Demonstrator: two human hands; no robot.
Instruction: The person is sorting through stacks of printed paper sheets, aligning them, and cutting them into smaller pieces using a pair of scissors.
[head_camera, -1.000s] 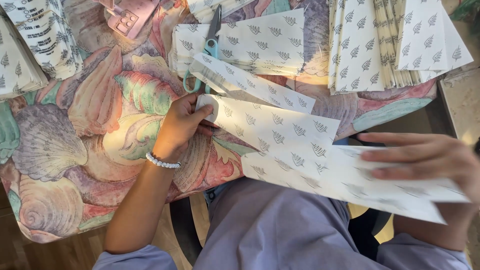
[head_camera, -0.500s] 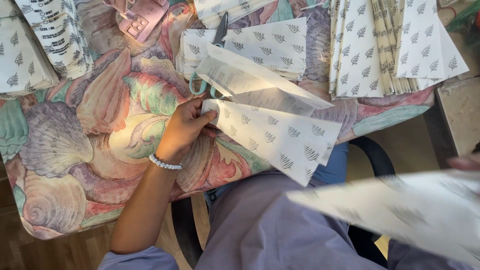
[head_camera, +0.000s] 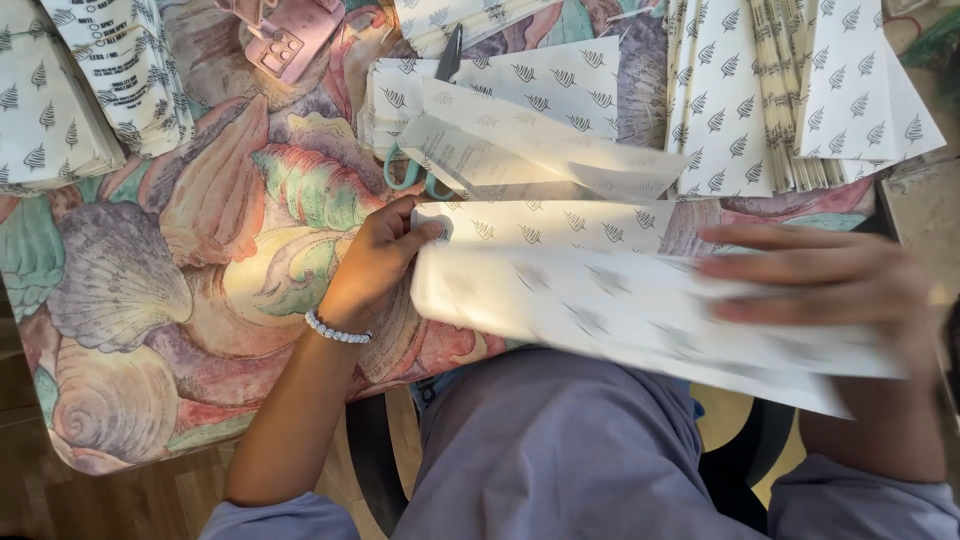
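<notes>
The long white paper sheet at 4 o'clock is motion-blurred, its leaf print barely readable. The right hand lies on its far end, fingers extended, grip hidden. The left hand pinches its near end at centre. One pair of teal-handled scissors at 12 o'clock is half buried under papers. Paper stacks on the shell-patterned counter run off frame, uncountable.

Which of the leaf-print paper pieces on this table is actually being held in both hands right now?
The long blurred sheet nearest the person, held by the left hand and right hand. The other stacks lie untouched farther back.
</notes>
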